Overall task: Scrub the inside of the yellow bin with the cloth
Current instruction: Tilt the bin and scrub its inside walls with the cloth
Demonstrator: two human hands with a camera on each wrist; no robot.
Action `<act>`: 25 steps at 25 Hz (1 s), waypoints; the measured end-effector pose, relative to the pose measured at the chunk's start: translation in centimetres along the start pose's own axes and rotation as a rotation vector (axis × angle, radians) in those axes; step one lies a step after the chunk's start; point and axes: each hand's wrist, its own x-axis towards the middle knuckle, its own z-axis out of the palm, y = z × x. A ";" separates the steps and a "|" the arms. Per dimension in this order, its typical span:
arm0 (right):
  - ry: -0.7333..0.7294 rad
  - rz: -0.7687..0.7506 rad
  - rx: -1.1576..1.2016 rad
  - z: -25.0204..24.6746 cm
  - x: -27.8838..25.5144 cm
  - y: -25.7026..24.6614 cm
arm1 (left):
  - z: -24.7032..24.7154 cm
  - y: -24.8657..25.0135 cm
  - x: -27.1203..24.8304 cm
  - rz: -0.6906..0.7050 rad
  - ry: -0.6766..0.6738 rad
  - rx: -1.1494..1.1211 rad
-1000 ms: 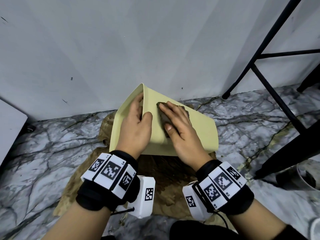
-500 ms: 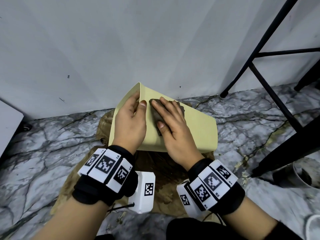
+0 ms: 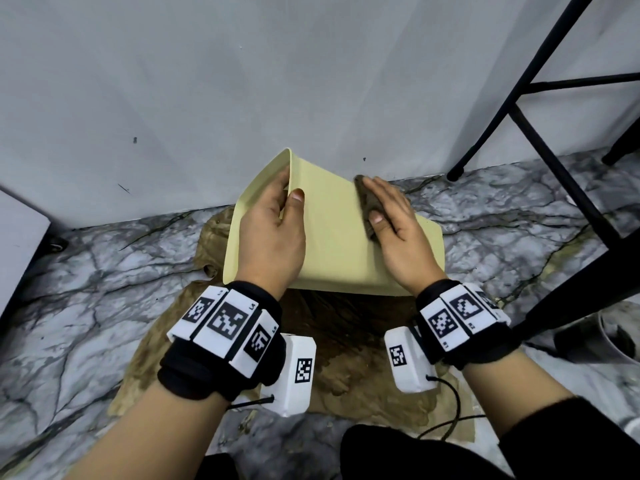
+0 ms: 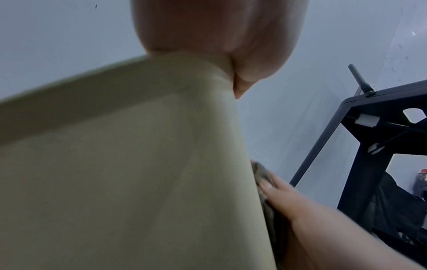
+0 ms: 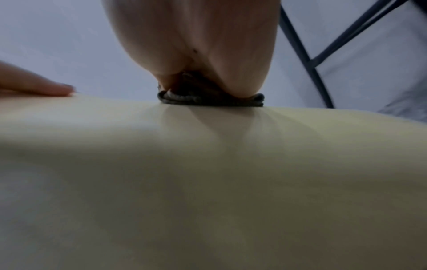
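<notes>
the yellow bin (image 3: 332, 244) lies tipped on its side on a brown mat (image 3: 346, 341) on the marble floor (image 3: 86, 271), close to the grey wall (image 3: 207, 81), with its mouth turned to the left. the left hand (image 3: 273, 233) grips the rim at the top corner, thumb on the outer face and the other fingers curled over the edge into the opening. the right hand (image 3: 394, 223) lies nearly flat on the upward-facing outer wall, its straight fingers pressing the dark cloth (image 3: 369, 206) against it near the far right edge; the right wrist view shows the cloth bunched under the fingertips. so the wiping in hand seems to be on the outside of the bin, and the inside looks not yet reached from here. the next move likely calls for the right hand to carry the cloth round the rim into the opening while the left steadies the bin, perhaps turning its mouth more toward the person. black metal legs (image 3: 519, 98) stand at the right.
</notes>
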 end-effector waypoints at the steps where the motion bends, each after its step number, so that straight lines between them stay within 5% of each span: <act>1: 0.016 0.052 -0.011 -0.7 -0.2 1.2 | 0.0 0.0 0.0 -0.001 0.001 0.001; 6: 0.084 0.290 -0.036 -3.8 -1.8 7.2 | -0.1 0.1 0.0 -0.012 -0.001 0.000; 11: 0.139 0.350 -0.007 -3.5 -1.9 6.7 | -0.3 0.1 0.1 -0.010 -0.001 0.009; 17: 0.020 -0.040 -0.013 1.4 0.4 -2.6 | 0.2 0.3 -0.4 0.000 -0.004 0.034; 25: -0.039 -0.061 -0.024 2.5 -0.1 -4.3 | -0.1 1.1 0.0 -0.003 -0.052 0.010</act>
